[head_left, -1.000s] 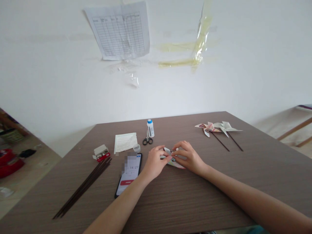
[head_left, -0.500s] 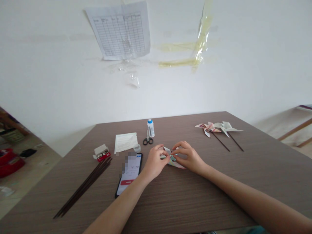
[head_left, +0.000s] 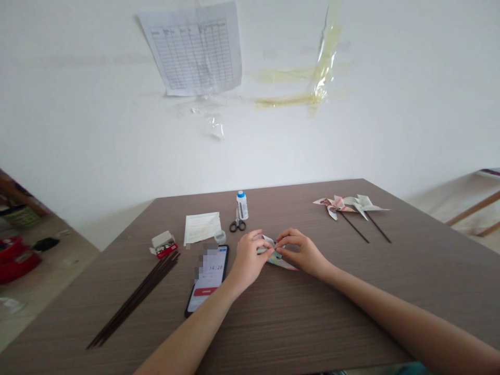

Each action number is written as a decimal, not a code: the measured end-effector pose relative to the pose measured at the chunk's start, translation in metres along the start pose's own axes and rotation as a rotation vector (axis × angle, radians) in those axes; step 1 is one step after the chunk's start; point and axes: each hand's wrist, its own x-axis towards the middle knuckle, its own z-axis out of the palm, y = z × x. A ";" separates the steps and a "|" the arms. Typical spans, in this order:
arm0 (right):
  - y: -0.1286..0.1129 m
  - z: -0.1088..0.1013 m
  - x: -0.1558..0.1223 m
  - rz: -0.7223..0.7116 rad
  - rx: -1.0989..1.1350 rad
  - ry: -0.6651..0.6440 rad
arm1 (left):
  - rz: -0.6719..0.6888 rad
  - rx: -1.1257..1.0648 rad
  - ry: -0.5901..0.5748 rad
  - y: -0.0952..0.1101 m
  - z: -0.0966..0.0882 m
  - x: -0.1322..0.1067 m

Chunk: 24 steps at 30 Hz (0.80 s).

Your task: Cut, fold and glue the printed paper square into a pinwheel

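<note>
A printed paper pinwheel [head_left: 282,262] is between my two hands, near the middle of the table, partly covered by fingers. My left hand [head_left: 252,257] pinches its folded middle from the left, thumb and fingertips together. From the right, my right hand [head_left: 300,252] pinches the same spot, its fingertips touching or almost touching those of the left. What lies right under the fingertips is too small to make out. Two finished-looking paper pinwheels on dark sticks, one reddish [head_left: 336,204] and one pale [head_left: 363,202], lie at the far right.
Left of my hands are a phone [head_left: 207,281], several dark sticks [head_left: 135,299], and a small red-and-white box [head_left: 164,245] of metal pieces. Farther back lie white paper sheets [head_left: 202,227], a small clear cap [head_left: 220,237], scissors [head_left: 237,225] and a white glue bottle [head_left: 242,205] with a blue cap.
My right hand's fingers have closed in slightly over the middle of the paper pinwheel. Both hands otherwise stay in place, and the things on the table have not moved.
</note>
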 end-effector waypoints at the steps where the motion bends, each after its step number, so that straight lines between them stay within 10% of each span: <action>1: 0.000 0.000 0.000 0.005 -0.002 -0.001 | 0.002 0.015 0.000 0.001 -0.001 0.000; 24: 0.032 -0.004 0.003 -0.011 -0.277 -0.026 | -0.174 0.402 0.031 0.009 -0.003 -0.003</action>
